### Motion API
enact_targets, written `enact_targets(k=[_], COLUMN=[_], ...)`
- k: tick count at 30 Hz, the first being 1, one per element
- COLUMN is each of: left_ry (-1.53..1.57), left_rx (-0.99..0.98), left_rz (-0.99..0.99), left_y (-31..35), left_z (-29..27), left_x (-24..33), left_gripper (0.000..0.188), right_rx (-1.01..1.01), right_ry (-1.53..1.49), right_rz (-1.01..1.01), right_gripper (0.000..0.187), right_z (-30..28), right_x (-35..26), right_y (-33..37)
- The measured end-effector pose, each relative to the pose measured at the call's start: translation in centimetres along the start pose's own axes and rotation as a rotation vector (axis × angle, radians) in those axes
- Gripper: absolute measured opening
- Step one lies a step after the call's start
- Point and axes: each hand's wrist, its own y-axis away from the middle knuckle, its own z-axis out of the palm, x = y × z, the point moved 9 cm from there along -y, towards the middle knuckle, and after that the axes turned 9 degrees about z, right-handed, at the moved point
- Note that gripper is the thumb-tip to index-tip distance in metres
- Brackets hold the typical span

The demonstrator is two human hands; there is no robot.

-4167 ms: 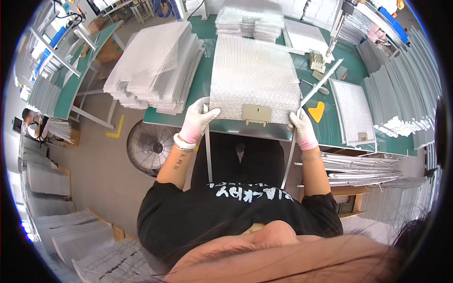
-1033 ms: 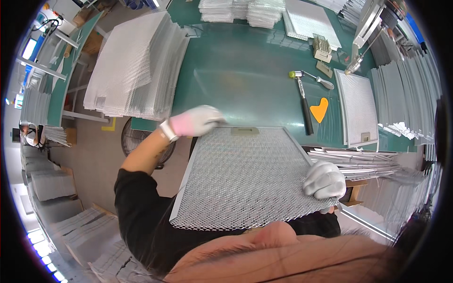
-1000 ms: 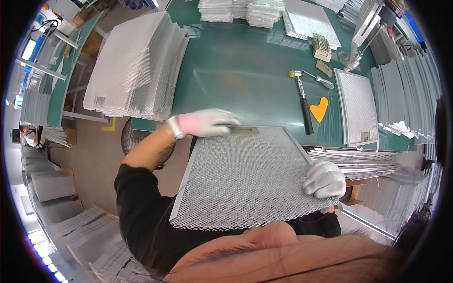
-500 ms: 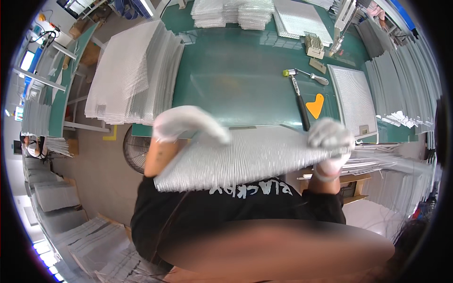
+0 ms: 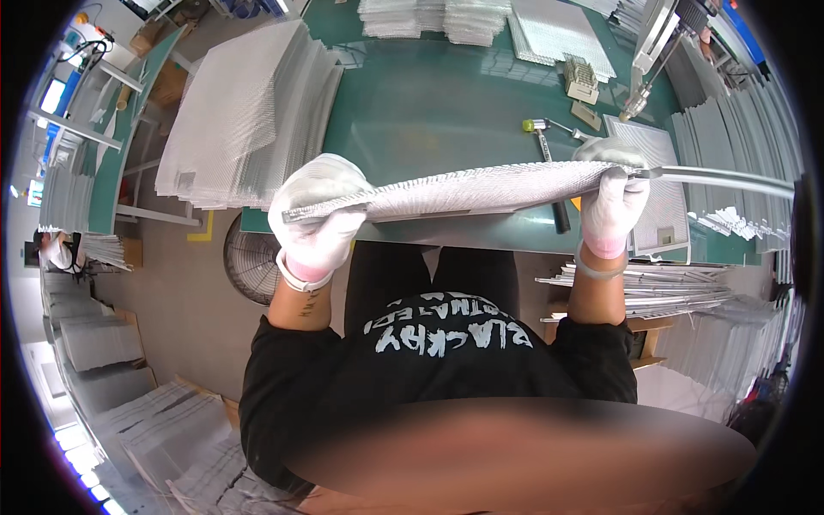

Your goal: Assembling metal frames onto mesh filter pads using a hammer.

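A silvery pleated mesh sheet (image 5: pixel 481 194) is held up above the table's near edge, seen almost edge-on and slightly bowed. My left hand (image 5: pixel 316 215), in a white glove, is closed around its left end. The gloved right hand (image 5: pixel 611 197) grips the other end, thumb on the near side and fingers beyond. From beside the right hand a slim grey strip (image 5: pixel 730 177) runs to the right; whether that hand holds it too, I cannot tell. Behind the sheet lies a mallet (image 5: pixel 560 216) with a black handle, partly covered. A bit of an orange scraper (image 5: pixel 576 203) shows near the right hand.
On the green table (image 5: pixel 421 103), a tall stack of mesh sheets (image 5: pixel 232 120) stands left and smaller stacks (image 5: pixel 472 21) at the back. A framed mesh panel (image 5: pixel 665 206) lies right, near a metal tool arm (image 5: pixel 648 69). A floor fan (image 5: pixel 253 262) stands below left.
The mesh sheet has risen and tipped from a broad slanted view to nearly edge-on. My left hand, blurred over the sheet before, now clasps its left end. The grey strip has appeared at right.
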Motion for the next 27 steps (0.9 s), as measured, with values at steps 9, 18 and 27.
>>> enact_targets(k=[9, 18, 27], left_ry=[-0.036, -0.013, -0.065], left_rx=[0.091, 0.145, -0.303], left_rz=[-0.049, -0.277, -0.362], left_y=[0.8, 1.5, -3.1], left_z=[-1.4, -2.4, 1.9], left_x=[-1.5, -4.0, -2.8], left_gripper=[0.013, 0.030, 0.016], right_rx=[0.251, -0.669, -1.001], right_ry=[0.200, 0.923, 0.916], right_rz=[-0.157, -0.248, -0.315], right_gripper=[0.091, 0.040, 0.046], right_z=[1.2, 6.4, 13.5], right_x=[-3.6, -8.9, -8.7], right_y=[-0.3, -4.1, -4.2])
